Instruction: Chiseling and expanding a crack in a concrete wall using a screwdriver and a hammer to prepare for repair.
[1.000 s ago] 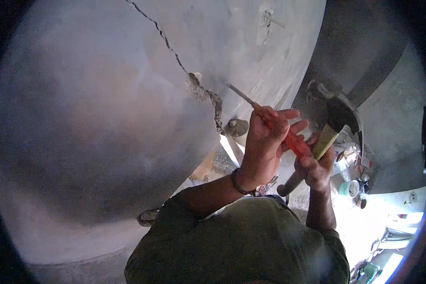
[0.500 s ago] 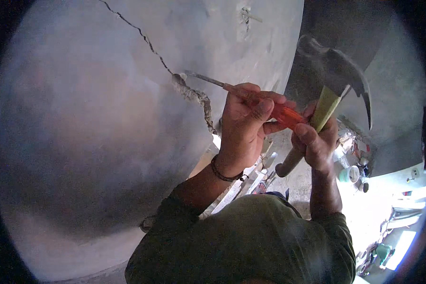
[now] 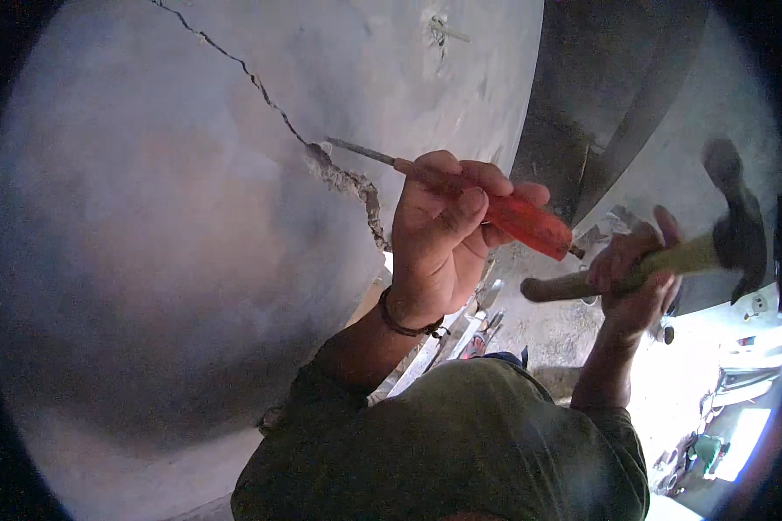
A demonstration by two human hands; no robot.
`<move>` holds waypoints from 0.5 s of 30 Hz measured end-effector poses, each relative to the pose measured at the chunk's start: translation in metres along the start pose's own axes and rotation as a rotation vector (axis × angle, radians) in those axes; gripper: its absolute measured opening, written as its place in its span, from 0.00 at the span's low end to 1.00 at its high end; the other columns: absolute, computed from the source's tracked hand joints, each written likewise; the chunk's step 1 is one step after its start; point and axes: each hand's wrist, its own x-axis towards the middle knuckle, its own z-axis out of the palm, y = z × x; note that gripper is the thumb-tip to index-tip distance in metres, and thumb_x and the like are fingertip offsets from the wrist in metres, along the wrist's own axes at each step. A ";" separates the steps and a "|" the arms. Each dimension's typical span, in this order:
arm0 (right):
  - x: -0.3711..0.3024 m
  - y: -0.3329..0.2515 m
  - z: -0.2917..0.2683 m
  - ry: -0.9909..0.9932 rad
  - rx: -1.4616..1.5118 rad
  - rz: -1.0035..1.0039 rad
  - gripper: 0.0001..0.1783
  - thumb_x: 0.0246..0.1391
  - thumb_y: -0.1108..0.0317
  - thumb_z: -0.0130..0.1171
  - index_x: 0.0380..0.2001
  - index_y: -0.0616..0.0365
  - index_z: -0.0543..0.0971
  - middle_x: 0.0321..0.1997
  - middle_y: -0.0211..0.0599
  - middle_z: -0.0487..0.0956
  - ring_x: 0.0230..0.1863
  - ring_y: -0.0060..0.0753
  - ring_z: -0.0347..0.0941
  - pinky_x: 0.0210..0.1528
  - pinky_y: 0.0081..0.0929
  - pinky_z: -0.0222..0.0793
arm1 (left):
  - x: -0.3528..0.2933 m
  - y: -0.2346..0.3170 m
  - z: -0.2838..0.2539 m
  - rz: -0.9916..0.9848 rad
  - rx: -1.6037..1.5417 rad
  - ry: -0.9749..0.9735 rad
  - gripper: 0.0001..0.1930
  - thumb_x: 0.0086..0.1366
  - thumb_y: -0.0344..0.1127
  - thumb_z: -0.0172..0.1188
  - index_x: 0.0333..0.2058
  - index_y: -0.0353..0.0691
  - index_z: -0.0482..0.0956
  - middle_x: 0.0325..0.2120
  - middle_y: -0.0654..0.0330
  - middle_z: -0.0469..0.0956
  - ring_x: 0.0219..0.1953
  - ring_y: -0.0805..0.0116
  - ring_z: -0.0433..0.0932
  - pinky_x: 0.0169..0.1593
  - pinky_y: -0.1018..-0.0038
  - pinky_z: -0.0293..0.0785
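Note:
My left hand (image 3: 443, 234) is wrapped round the orange-red handle of a screwdriver (image 3: 532, 227), whose back end shows a small metal stub. Its narrow grey shaft points up and left, the tip resting at or close to the wall beside the upper end of a chipped-out groove (image 3: 347, 181). From that groove a thin dark crack (image 3: 254, 80) runs on up the wall. Off to the right, my right hand (image 3: 636, 273) grips the yellowish handle of a claw hammer (image 3: 685, 256). The hammer's dark head is out to the right, apart from the screwdriver and slightly blurred.
A grey plastered wall (image 3: 174, 243) fills the left side. Higher up, a small broken hole (image 3: 439, 39) has a thin piece sticking out. Boards (image 3: 426, 356) lie below my left forearm. Bright light and assorted items, including a green object (image 3: 706, 450), show at lower right.
My right hand has swung the hammer away to the right and down, off the screwdriver's handle end. My left hand keeps the screwdriver near the same spot on the groove.

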 end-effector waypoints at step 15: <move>-0.041 0.000 -0.030 0.142 -0.113 0.227 0.27 0.56 0.51 0.53 0.46 0.65 0.64 0.20 0.32 0.65 0.13 0.20 0.58 0.14 0.20 0.57 | 0.001 -0.001 0.004 0.035 -0.034 -0.006 0.11 0.65 0.25 0.45 0.46 0.43 0.62 0.40 0.51 0.73 0.48 0.44 0.73 0.47 0.56 0.78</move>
